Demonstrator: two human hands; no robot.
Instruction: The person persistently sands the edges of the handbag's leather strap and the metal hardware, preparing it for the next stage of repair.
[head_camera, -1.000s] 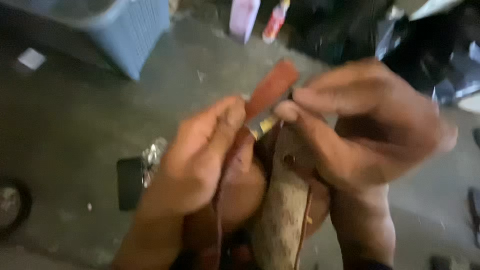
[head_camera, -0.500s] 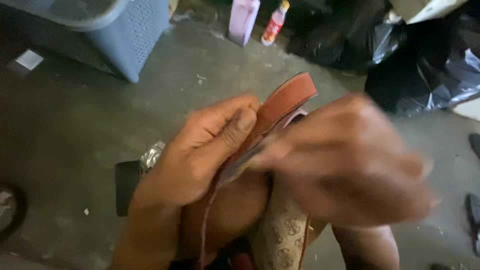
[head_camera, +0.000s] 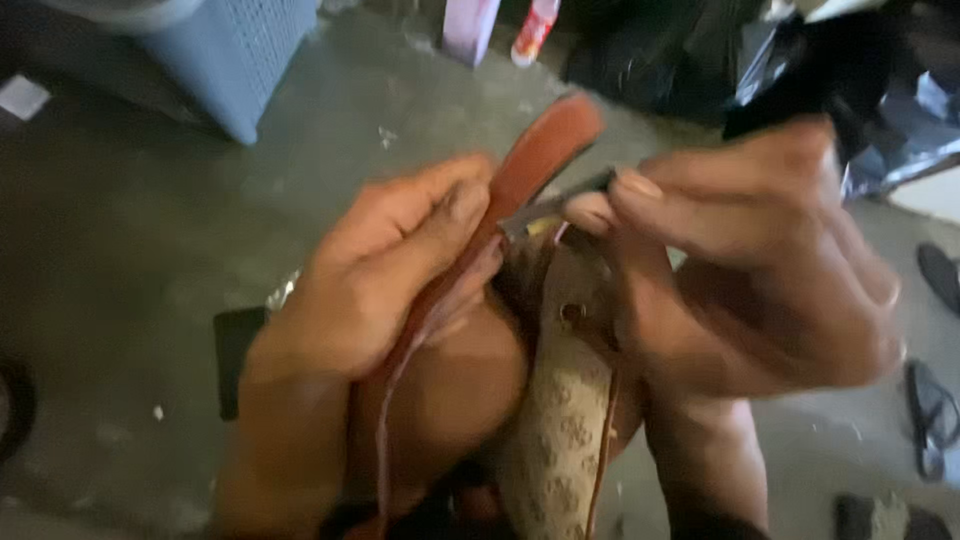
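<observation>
Dim, soft lighting; moderate motion blur throughout.
Right hand smeared by motion at 3 o'clock; left hand and brown strap slightly sharper. Concrete floor evenly lit, grainy, faint shadows. Pale glare on black plastic bags at 1 o'clock. Background soft.

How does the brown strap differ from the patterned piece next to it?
The brown strap is plain reddish-brown and narrow; the patterned piece is beige, printed and wider. The left hand pinches the strap, which rises past the fingers, while the patterned piece lies below the right hand. Both run lengthwise between the hands.
</observation>
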